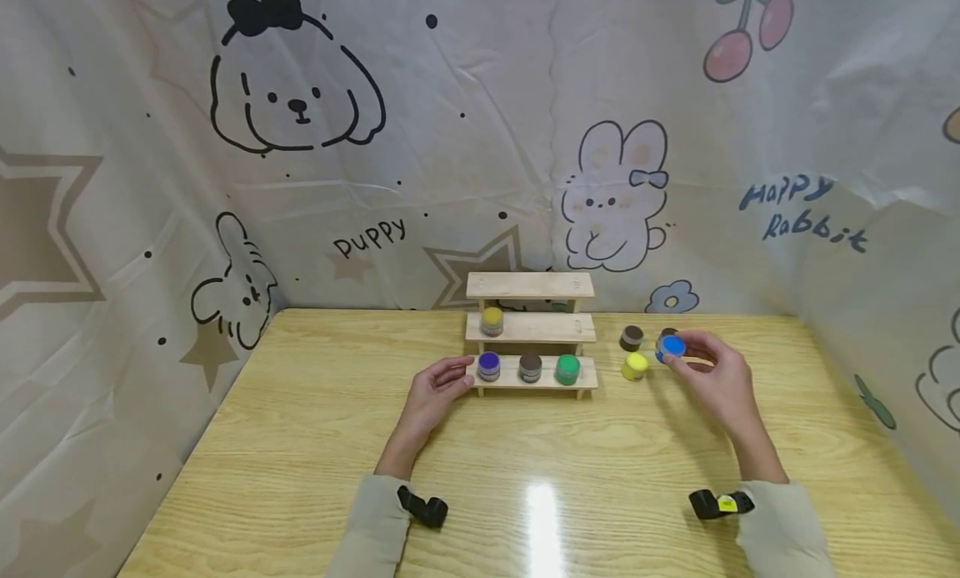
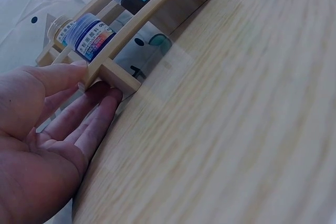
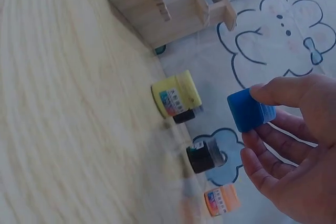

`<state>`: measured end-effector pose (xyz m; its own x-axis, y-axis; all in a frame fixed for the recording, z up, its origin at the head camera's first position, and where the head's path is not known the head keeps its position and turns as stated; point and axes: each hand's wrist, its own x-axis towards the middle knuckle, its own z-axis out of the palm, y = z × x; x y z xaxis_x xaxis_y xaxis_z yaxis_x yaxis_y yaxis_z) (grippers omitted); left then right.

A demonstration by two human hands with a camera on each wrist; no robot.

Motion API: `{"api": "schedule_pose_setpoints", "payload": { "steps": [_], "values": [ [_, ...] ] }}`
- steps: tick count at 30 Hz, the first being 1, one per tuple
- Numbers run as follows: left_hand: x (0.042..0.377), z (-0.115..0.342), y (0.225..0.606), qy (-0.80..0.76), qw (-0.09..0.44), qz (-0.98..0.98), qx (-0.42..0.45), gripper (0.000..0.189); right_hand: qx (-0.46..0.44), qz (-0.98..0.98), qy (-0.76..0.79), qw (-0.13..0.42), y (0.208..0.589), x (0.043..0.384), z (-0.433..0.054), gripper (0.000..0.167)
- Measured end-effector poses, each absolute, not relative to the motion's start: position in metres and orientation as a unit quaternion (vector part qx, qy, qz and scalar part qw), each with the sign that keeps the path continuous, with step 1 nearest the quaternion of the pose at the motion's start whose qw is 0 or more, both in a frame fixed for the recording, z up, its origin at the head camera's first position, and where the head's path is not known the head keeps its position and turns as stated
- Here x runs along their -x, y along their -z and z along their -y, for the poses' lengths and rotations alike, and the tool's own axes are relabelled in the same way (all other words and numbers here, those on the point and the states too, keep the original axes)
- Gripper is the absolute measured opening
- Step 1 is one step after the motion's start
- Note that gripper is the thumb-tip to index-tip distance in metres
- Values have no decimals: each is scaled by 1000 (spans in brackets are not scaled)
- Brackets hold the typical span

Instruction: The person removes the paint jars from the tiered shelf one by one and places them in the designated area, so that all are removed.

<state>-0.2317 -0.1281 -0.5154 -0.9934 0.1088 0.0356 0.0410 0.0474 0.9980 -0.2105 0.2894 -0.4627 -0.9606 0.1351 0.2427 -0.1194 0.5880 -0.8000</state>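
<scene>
My right hand [image 1: 716,378] pinches a small blue paint jar [image 1: 671,349] between thumb and fingers. In the right wrist view this jar [image 3: 245,109] is held up off the table. My left hand [image 1: 435,393] holds the left end of a three-step wooden stand [image 1: 529,284], thumb at the edge of the lowest step and fingers below it. On that step sit a purple jar [image 1: 489,365], a dark brown jar [image 1: 530,367] and a green jar [image 1: 567,369]. A dark yellow jar [image 1: 492,321] stands at the left of the middle step.
Right of the stand, a bright yellow jar [image 1: 635,366] and a dark jar [image 1: 632,338] stand on the table [image 1: 480,453]. Another dark jar [image 1: 667,334] is partly hidden behind the blue one. The right wrist view also has an orange jar [image 3: 221,200]. Printed cloth hangs behind.
</scene>
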Motion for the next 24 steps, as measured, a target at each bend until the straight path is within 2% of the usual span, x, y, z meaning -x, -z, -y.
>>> {"api": "schedule_pose_setpoints", "payload": {
  "steps": [9, 16, 24],
  "values": [
    [231, 129, 516, -688, 18, -723, -57, 35, 23, 874, -476, 95, 481, 214, -307, 51],
    [231, 129, 515, -691, 17, -720, -58, 35, 15, 885, -456, 98, 492, 220, -310, 46],
    [231, 128, 516, -689, 24, -723, -52, 35, 27, 897, -434, 78, 496, 219, -309, 43]
  ]
}}
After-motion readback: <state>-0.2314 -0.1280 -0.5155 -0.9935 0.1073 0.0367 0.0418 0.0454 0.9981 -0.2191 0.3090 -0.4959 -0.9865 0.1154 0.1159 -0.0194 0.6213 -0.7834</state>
